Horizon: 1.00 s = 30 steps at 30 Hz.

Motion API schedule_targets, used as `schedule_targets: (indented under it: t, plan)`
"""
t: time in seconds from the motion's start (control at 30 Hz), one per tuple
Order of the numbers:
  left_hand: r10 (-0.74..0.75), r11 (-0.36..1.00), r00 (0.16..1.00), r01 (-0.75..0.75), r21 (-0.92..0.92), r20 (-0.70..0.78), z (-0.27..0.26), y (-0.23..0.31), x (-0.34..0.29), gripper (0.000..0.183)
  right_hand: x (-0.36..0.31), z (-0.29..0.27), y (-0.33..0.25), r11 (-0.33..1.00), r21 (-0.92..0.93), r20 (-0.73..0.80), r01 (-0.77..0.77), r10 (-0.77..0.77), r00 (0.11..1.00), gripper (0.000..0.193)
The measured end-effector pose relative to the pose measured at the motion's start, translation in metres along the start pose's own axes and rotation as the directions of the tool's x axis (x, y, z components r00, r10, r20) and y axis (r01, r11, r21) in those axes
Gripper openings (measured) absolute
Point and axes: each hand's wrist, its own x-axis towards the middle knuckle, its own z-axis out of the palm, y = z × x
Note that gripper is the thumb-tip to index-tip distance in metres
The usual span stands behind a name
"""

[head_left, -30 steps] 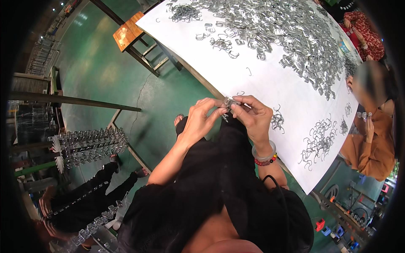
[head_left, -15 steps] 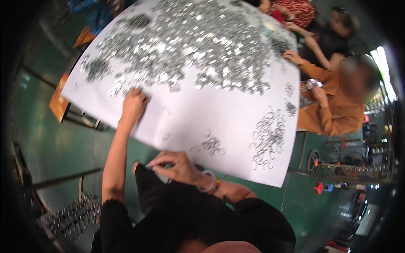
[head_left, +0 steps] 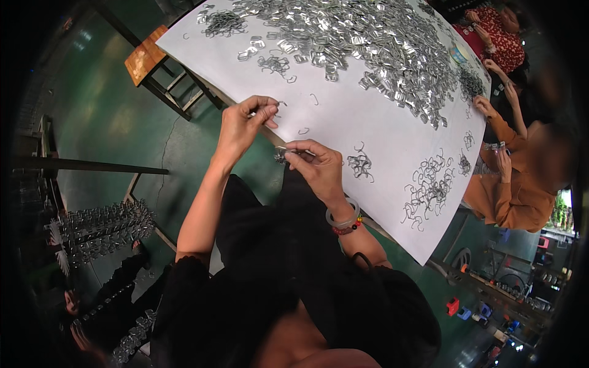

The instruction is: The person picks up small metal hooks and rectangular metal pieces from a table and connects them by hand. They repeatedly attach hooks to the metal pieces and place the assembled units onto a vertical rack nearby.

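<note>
Over the table's near edge, my left hand pinches a small bent wire hook between thumb and fingertips. My right hand, with a pale bangle and a beaded bracelet at the wrist, is closed on small shiny metal buckles just off the edge. How many it holds is hard to see. Close by on the white tabletop lie a single wire hook and a small thin metal piece. A small heap of hooks lies to the right of my right hand.
A large spread of flat silver buckles covers the far tabletop. More wire hooks lie at the right. A wooden stool stands at the left, with a rack of metal parts below. Co-workers, one in brown sleeves, work along the right side.
My left hand has drawn back from the buckle pile toward my right hand, now with a wire hook in its fingers. My right hand has risen to the table edge. The view has turned.
</note>
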Motion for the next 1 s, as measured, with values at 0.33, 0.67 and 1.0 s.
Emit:
schedule_targets:
  t: [0.33,0.67,1.0]
  plan:
    - [0.427,0.866,0.904,-0.399,0.301,-0.031,0.009,0.025,-0.069,0.012,-0.002,0.012,-0.009,0.989,0.145,-0.149,0.038,-0.016,0.989,0.017]
    - [0.237,0.97,0.97,-0.24,-0.041,-0.053,0.021,0.008,-0.057,0.007,0.016,-0.001,-0.009,0.927,-0.158,0.059,0.34,-0.335,0.94,0.019]
    - [0.165,0.985,0.986,-0.163,-0.064,0.027,0.017,0.009,-0.056,0.006,0.207,-0.127,0.047,0.161,-0.89,0.295,0.427,-0.511,0.807,0.023]
